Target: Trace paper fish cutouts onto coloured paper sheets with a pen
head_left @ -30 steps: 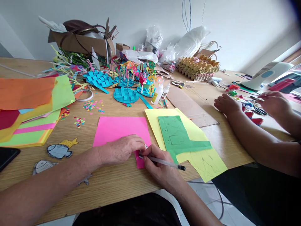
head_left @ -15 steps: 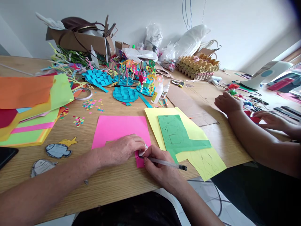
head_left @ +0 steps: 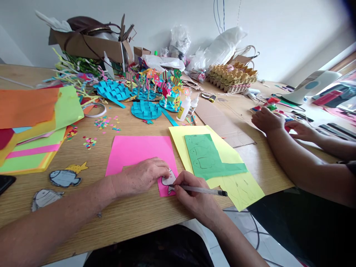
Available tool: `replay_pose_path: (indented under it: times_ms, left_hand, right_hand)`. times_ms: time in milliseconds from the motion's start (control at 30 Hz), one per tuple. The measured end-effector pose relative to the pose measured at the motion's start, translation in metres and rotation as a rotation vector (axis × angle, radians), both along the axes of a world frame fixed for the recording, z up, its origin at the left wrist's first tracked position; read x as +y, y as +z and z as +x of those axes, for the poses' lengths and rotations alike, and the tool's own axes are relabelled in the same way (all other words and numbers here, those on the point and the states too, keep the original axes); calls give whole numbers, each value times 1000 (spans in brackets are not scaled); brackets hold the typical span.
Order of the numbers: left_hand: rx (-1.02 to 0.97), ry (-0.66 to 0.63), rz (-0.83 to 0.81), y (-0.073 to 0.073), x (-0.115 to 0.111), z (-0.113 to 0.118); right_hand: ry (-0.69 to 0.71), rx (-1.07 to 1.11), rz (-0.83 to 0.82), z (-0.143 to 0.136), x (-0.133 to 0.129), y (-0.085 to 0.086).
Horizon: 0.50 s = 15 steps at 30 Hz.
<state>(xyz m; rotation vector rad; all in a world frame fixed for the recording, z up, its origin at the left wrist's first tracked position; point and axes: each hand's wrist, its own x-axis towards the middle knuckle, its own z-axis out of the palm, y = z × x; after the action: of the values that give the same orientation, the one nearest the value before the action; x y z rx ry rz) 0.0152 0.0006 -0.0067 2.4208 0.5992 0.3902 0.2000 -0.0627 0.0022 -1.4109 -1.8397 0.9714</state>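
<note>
My right hand (head_left: 194, 194) grips a pen (head_left: 205, 190) with a clear barrel and a black end. Its tip meets the edge of a white paper fish cutout (head_left: 168, 180), near the tail. Under the cutout lies a pink sheet of paper (head_left: 140, 148) with a piece cut away at its lower left. With bent fingertips, my left hand (head_left: 144, 174) presses the fish cutout down on the pink sheet and partly covers it. Right of the pink sheet, green paper (head_left: 203, 155) with pencilled fish outlines lies on a yellow sheet (head_left: 244, 193).
Several fish cutouts (head_left: 65, 178) lie at left, below stacked coloured paper (head_left: 27, 111). Farther back are confetti (head_left: 89, 142), blue woven paper pieces (head_left: 146, 111), glue bottles (head_left: 183, 108) and egg cartons (head_left: 232, 78). Another person's hands (head_left: 268, 119) work at the right.
My right hand and the pen have shifted slightly right, and more of the fish cutout shows, its tail included. The other person's hands have moved a little. The view has shifted slightly.
</note>
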Motion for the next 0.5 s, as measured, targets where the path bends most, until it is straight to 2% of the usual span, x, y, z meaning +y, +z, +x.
replay_pose_path:
  times_ms: [267, 367, 500]
  left_hand:
    - [-1, 6, 12, -3, 1, 0]
    - [1, 1, 22, -2, 0, -1]
    - [36, 11, 53, 0, -1, -2]
  right_hand:
    - [-11, 6, 14, 1, -1, 1]
    - [-17, 119, -29, 4, -1, 3]
    - [-162, 275, -50, 14, -1, 2]
